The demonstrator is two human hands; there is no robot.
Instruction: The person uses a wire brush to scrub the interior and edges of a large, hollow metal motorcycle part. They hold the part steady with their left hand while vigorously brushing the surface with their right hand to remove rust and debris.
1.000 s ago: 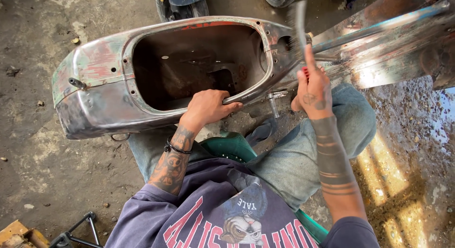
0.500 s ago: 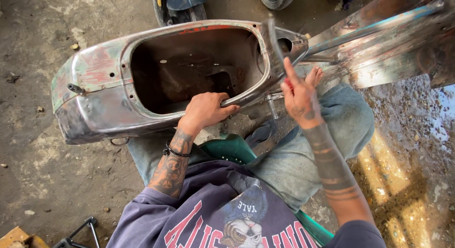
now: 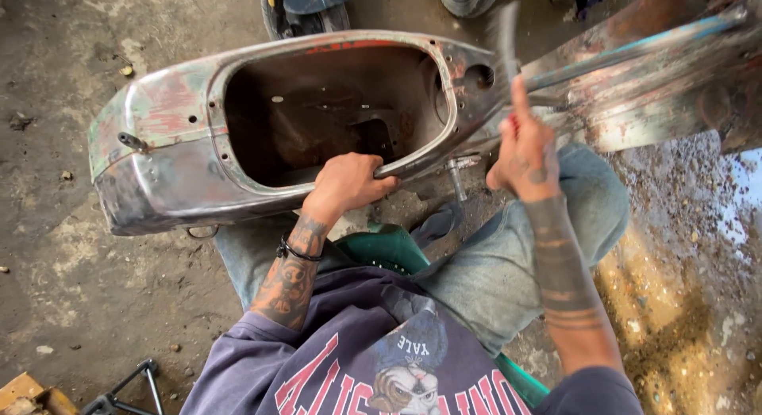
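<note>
The fingers of the left hand are curled shut over the near rim of the bare, rust-streaked metal scooter body shell, thumb under and knuckles up, pinning it. The fingers of the right hand are wrapped around a red-handled tool whose thin grey shaft stands blurred above the fist, with the forefinger stretched straight up along it.

Nearest the camera, the person sits on a green plastic stool, in a dark purple sweatshirt and faded blue jeans, knees spread around the work. The shell lies on its side across the lap line, its open seat cavity facing up and empty but for brackets and holes.

Since half a second ago the right hand has swung back out from the shell's neck and risen; a second ago it stood in much the same high place. The left hand has stayed clamped on the rim throughout. That back-and-forth reads as repeated strokes against the junction where the shell meets the long scraped metal floor panel running off to the right, the shell itself held steady.

Farther off, a dark tyre stands on the stained concrete floor.
</note>
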